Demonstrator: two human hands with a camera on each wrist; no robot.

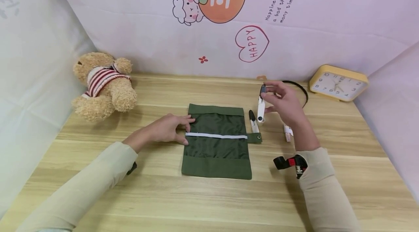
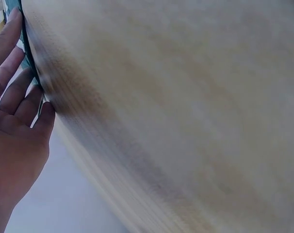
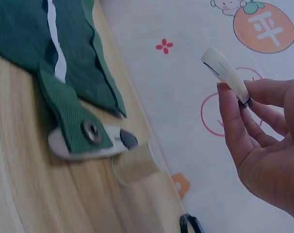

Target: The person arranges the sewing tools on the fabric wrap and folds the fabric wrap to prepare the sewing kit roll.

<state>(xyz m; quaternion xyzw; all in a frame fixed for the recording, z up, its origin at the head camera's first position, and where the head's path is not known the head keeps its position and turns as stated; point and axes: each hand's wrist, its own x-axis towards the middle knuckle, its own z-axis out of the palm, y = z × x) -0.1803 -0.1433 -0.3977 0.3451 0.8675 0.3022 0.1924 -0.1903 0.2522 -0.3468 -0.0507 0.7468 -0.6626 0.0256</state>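
A dark green cloth roll-up pouch [image 1: 216, 123] lies unrolled on the table, a white elastic band across its middle and a snap strap [image 1: 254, 138] at its right side. My left hand [image 1: 167, 128] touches the pouch's left edge with spread, slightly bent fingers. Between thumb and fingers, my right hand [image 1: 285, 103] pinches a slim white tool with a black end [image 1: 261, 104], raised above the table; its exact kind is unclear. A similar white tool with a black tip [image 3: 98, 144] lies partly under the strap, beside a small beige roll [image 3: 137, 164].
A teddy bear [image 1: 104, 86] sits at the back left and a yellow clock [image 1: 338, 83] at the back right. A black cord [image 1: 299, 87] curves behind my right hand. Near the right wrist lies a small pink-and-white item [image 1: 288, 133]. A printed cloth [image 1: 147, 32] hangs behind the table.
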